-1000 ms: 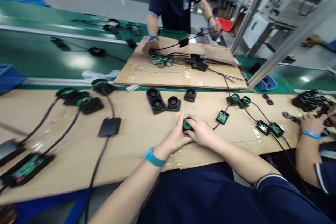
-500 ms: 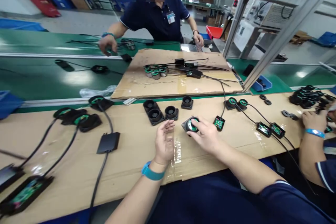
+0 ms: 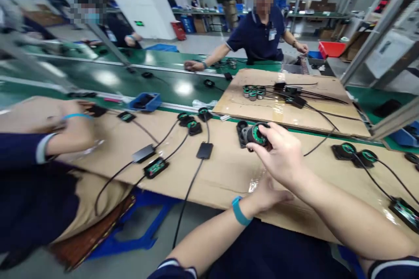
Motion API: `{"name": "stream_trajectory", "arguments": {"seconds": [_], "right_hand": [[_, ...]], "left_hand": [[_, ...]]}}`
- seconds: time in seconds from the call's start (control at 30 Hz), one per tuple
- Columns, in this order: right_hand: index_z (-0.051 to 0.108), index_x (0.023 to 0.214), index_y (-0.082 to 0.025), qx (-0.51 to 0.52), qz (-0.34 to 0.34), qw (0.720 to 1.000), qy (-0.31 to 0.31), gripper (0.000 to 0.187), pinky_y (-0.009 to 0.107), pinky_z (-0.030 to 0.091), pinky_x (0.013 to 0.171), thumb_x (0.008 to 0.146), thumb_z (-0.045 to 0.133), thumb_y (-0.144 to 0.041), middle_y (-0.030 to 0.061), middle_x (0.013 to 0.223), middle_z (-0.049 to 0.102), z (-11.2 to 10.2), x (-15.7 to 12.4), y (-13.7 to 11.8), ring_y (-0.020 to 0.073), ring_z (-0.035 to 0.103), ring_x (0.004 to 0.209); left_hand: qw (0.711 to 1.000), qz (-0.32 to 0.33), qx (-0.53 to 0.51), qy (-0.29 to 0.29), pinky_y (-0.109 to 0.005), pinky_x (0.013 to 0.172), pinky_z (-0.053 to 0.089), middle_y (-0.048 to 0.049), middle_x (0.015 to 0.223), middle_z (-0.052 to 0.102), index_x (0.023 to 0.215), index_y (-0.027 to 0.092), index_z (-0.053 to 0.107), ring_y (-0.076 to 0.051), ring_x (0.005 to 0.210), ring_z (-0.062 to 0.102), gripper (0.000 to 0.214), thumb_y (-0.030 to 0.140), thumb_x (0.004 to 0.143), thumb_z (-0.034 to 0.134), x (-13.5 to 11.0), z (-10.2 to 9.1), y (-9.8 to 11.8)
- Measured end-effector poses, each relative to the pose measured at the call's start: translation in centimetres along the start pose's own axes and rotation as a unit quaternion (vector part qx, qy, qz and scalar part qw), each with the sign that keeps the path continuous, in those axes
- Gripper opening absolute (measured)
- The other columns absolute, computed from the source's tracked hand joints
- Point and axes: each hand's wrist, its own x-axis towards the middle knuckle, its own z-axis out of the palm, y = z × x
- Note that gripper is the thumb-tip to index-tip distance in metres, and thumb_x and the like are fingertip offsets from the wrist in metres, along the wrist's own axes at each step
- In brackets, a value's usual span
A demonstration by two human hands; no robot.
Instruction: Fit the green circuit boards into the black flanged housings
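My right hand (image 3: 283, 150) pinches a round black housing with a green ring-shaped circuit board (image 3: 255, 134) between thumb and fingers, tilted and raised over the cardboard. Just behind it, a black square-flanged housing (image 3: 241, 130) shows in part; others there are hidden by my hand. Lower down, my left hand (image 3: 266, 192) is over the cardboard with its thumb spread out and nothing visible in it. Its fingertips are partly covered by my right hand and forearm.
Cardboard (image 3: 225, 174) covers the bench. Left lie wired housings (image 3: 194, 127) and a black box (image 3: 204, 150); right, two more wired housings (image 3: 365, 158) and an open circuit box (image 3: 404, 213). A co-worker's arm (image 3: 75, 126) is at left; another person (image 3: 258, 35) stands across.
The view has swung to the left. My right hand has lifted the round housing off the cardboard and tilted it. My left hand has dropped lower, beneath the right.
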Motion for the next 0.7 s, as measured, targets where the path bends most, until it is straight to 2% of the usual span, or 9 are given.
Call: {"name": "stream_trajectory", "arguments": {"seconds": [0.07, 0.13, 0.23, 0.3, 0.37, 0.47, 0.53, 0.6, 0.7], "right_hand": [[0.073, 0.105, -0.017, 0.011, 0.016, 0.998, -0.055, 0.033, 0.042, 0.058, 0.092, 0.079, 0.081, -0.035, 0.0132, 0.108, 0.075, 2.0, 3.4, -1.8, 0.0287, 0.071, 0.101], [0.072, 0.098, -0.018, 0.017, 0.050, 0.991, -0.125, 0.028, 0.040, 0.057, 0.087, 0.080, 0.081, -0.036, 0.0109, 0.098, 0.075, 5.0, 6.0, -3.3, 0.0276, 0.071, 0.094], [0.070, 0.095, -0.017, 0.015, 0.084, 0.973, -0.212, 0.028, 0.037, 0.055, 0.082, 0.082, 0.078, -0.040, 0.0101, 0.091, 0.074, 9.6, 8.3, -5.6, 0.0273, 0.070, 0.090], [0.067, 0.100, -0.017, 0.009, 0.093, 0.966, -0.243, 0.033, 0.037, 0.055, 0.082, 0.082, 0.078, -0.043, 0.0115, 0.093, 0.073, 12.2, 9.2, -7.1, 0.0281, 0.070, 0.092], [0.063, 0.109, -0.016, 0.003, 0.094, 0.962, -0.256, 0.040, 0.037, 0.055, 0.084, 0.083, 0.077, -0.043, 0.0136, 0.100, 0.073, 14.3, 10.1, -8.2, 0.0290, 0.069, 0.098], [0.054, 0.124, -0.013, -0.020, 0.110, 0.956, -0.272, 0.051, 0.040, 0.055, 0.087, 0.085, 0.074, -0.039, 0.0176, 0.108, 0.071, 17.3, 11.3, -8.4, 0.0319, 0.068, 0.104], [0.051, 0.128, -0.010, -0.051, 0.129, 0.944, -0.299, 0.054, 0.042, 0.054, 0.089, 0.085, 0.073, -0.033, 0.0210, 0.111, 0.070, 19.5, 11.5, -7.1, 0.0340, 0.068, 0.108], [0.054, 0.126, -0.008, -0.079, 0.147, 0.927, -0.337, 0.048, 0.041, 0.053, 0.093, 0.084, 0.072, -0.023, 0.0239, 0.115, 0.069, 21.8, 11.0, -5.4, 0.0346, 0.066, 0.112], [0.060, 0.118, -0.006, -0.093, 0.171, 0.908, -0.371, 0.036, 0.040, 0.053, 0.095, 0.083, 0.066, -0.013, 0.0259, 0.116, 0.068, 24.9, 9.9, -3.4, 0.0341, 0.066, 0.113]], "left_hand": [[0.997, 0.000, -0.077, 0.018, -0.049, 0.108, 0.047, -0.0174, 0.130, 0.065, 0.129, 0.018, 0.058, -0.037, 0.128, 0.058, 0.073, 0.046, 0.069, 0.089, -0.2, 0.1, 1.1], [0.988, 0.020, -0.120, 0.091, -0.049, 0.103, 0.050, -0.0168, 0.129, 0.065, 0.130, 0.019, 0.053, -0.034, 0.122, 0.062, 0.076, 0.041, 0.068, 0.091, -0.4, -0.9, 1.4], [0.970, 0.056, -0.090, 0.219, -0.047, 0.102, 0.050, -0.0150, 0.132, 0.062, 0.129, 0.021, 0.048, -0.032, 0.121, 0.061, 0.087, 0.034, 0.057, 0.096, -0.1, -3.8, 1.1], [0.961, 0.056, -0.071, 0.260, -0.046, 0.099, 0.051, -0.0148, 0.127, 0.066, 0.123, 0.020, 0.052, -0.032, 0.120, 0.062, 0.082, 0.034, 0.055, 0.097, 0.5, -5.8, 0.9], [0.959, 0.037, -0.068, 0.271, -0.046, 0.097, 0.051, -0.0150, 0.119, 0.070, 0.115, 0.019, 0.057, -0.033, 0.116, 0.063, 0.071, 0.038, 0.058, 0.094, 1.0, -7.5, 1.1], [0.966, -0.004, -0.092, 0.242, -0.044, 0.095, 0.053, -0.0139, 0.111, 0.072, 0.108, 0.018, 0.062, -0.031, 0.110, 0.067, 0.057, 0.042, 0.065, 0.090, 0.6, -9.8, 2.1], [0.973, -0.043, -0.095, 0.204, -0.040, 0.090, 0.054, -0.0105, 0.102, 0.072, 0.105, 0.018, 0.061, -0.026, 0.100, 0.069, 0.053, 0.043, 0.068, 0.088, -0.8, -11.7, 2.6], [0.976, -0.089, -0.064, 0.190, -0.036, 0.085, 0.055, -0.0073, 0.094, 0.070, 0.105, 0.017, 0.060, -0.021, 0.090, 0.069, 0.051, 0.044, 0.070, 0.087, -2.8, -14.2, 2.7], [0.962, -0.130, -0.002, 0.241, -0.033, 0.080, 0.055, -0.0068, 0.093, 0.068, 0.107, 0.016, 0.060, -0.019, 0.084, 0.069, 0.052, 0.050, 0.074, 0.082, -5.4, -18.5, 1.7]]}}
